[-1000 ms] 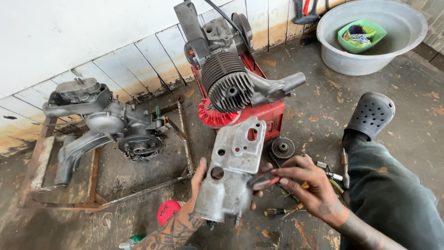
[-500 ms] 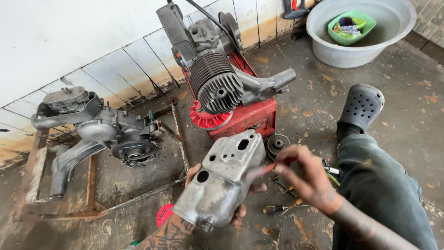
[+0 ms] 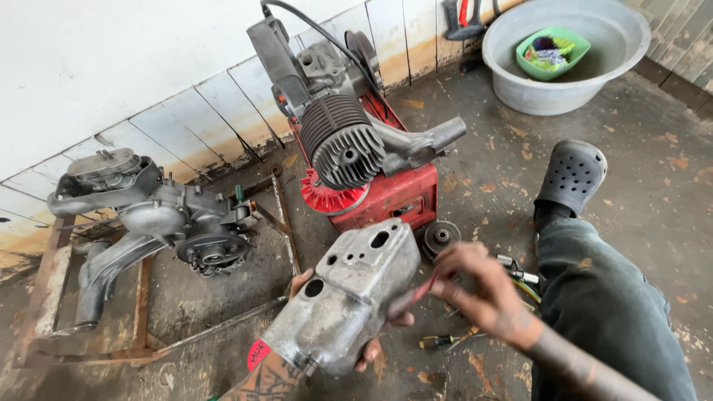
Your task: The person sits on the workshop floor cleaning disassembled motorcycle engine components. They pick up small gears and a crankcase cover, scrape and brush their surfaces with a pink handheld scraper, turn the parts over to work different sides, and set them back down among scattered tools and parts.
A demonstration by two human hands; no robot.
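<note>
My left hand (image 3: 371,353) cups a grey cast metal engine cover (image 3: 342,297) from below, holding it tilted above the floor. Several holes show on the cover's upper face. My right hand (image 3: 475,286) is blurred and grips a thin tool with a reddish tip (image 3: 412,297) that touches the cover's right side. A finned engine cylinder (image 3: 345,148) sits on a red toolbox (image 3: 394,197) just beyond the cover.
A second grey engine (image 3: 160,219) rests on a rusty metal frame (image 3: 141,327) at left. A grey basin (image 3: 572,56) with a green tray stands at top right. My dark trouser leg and clog (image 3: 572,178) lie at right. A screwdriver (image 3: 445,340) and small parts lie on the floor.
The cover has tilted and shifted slightly right in my left hand. My right hand moved the tool along the cover's right side. The camera view shifted a little.
</note>
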